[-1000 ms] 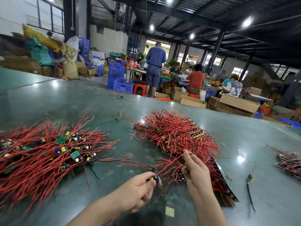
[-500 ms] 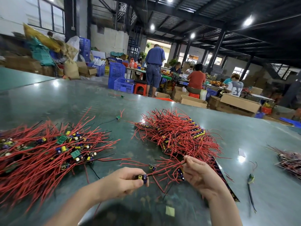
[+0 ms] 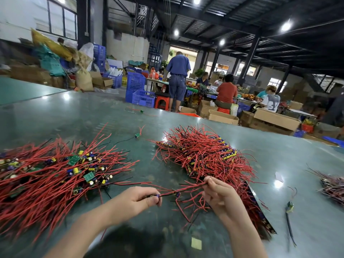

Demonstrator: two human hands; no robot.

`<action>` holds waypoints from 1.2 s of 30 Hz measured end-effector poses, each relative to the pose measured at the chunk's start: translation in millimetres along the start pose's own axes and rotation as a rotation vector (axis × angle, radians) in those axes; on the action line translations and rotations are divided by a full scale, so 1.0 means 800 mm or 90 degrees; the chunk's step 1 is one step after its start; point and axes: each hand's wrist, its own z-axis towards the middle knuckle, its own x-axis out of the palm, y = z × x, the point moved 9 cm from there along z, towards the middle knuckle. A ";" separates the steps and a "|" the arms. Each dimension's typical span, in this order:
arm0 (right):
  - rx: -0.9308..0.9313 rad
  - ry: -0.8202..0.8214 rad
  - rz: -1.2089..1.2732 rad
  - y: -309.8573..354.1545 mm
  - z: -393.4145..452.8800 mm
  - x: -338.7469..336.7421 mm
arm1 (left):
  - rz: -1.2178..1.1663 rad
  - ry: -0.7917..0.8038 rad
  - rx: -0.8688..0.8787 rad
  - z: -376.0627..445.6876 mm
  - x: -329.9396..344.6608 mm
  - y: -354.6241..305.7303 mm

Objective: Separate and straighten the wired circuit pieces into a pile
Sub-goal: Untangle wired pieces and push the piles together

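Pinching one wired piece [image 3: 168, 193] taut: left hand [image 3: 138, 199] w/ board end, right hand [image 3: 218, 194] prob. wires.

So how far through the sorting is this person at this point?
Roughly midway, judging by the piles. Done: a large fanned pile of straightened pieces lies on the left of the table. In hand: the left hand pinches one piece's board end while the right hand grips its red wires, pulled taut. Left: the tangled heap ahead, plus a few stray pieces.
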 end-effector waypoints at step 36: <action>-0.045 -0.096 0.394 0.005 0.004 -0.021 | 0.470 -0.455 0.032 -0.043 -0.109 0.001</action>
